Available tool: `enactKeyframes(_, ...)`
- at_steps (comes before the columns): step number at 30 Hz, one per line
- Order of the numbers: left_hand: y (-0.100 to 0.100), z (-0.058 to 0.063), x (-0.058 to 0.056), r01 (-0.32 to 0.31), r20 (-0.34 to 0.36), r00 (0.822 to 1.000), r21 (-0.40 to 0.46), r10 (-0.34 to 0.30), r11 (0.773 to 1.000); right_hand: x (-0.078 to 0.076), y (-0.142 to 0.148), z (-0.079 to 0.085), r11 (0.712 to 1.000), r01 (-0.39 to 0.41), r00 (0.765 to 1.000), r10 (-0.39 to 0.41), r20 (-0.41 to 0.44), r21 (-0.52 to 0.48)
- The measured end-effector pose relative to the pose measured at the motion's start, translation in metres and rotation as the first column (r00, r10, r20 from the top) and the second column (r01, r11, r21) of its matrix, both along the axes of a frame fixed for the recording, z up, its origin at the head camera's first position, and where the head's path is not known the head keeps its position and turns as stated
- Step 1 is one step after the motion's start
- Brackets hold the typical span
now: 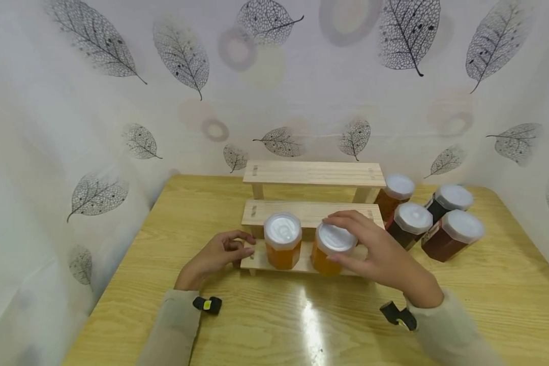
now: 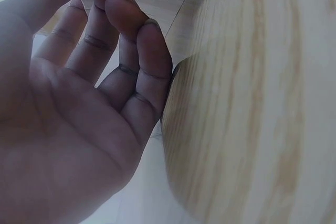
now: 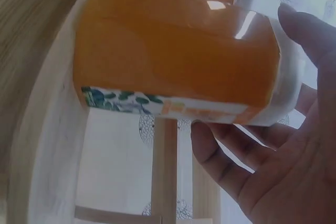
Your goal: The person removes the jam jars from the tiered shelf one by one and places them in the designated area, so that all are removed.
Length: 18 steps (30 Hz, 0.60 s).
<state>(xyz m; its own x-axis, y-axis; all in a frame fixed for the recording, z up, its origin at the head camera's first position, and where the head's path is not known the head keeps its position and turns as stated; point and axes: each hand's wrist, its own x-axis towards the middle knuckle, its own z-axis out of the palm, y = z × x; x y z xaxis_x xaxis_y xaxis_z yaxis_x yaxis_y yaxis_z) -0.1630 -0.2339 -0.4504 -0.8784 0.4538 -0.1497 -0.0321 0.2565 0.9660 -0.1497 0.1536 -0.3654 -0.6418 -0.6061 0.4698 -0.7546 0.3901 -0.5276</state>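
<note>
A three-step wooden rack [image 1: 311, 173] stands on the table. On its lowest step is an upright orange jar [image 1: 283, 256] with a white lid. To its right, my right hand [image 1: 384, 254] grips a second orange jar [image 1: 325, 262] by its white lid, thumb and fingers on opposite sides. In the right wrist view this jar [image 3: 178, 51] shows a printed label, its base at the step. At the rack's left end, my left hand [image 1: 221, 254] holds the lowest step's edge between thumb and fingers. Its other fingers [image 2: 155, 51] curl in the left wrist view.
Right of the rack stand several white-lidded jars: a reddish-brown one [image 1: 446, 244], darker ones [image 1: 400, 231] and an amber one [image 1: 384, 203] close behind the rack's end. A leaf-patterned curtain [image 1: 293, 91] hangs behind the wooden table [image 1: 256, 325].
</note>
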Motion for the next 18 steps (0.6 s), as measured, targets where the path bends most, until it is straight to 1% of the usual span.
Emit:
enactKeyframes(6,0.0,-0.001,-0.002,0.0,0.0,1.0,-0.005,0.0,1.0,0.002,-0.005,-0.003,1.0,0.021,1.0,-0.021,-0.003,-0.01)
enactKeyframes(13,-0.001,-0.003,-0.001,0.003,0.005,1.0,0.004,-0.003,1.0,0.001,-0.007,-0.006,1.0,0.017,1.0,-0.018,0.021,0.013)
enactKeyframes(18,-0.002,-0.003,-0.002,0.003,0.016,1.0,0.004,-0.003,1.0,0.001,-0.01,-0.012,1.0,0.022,1.0,-0.022,0.02,0.002)
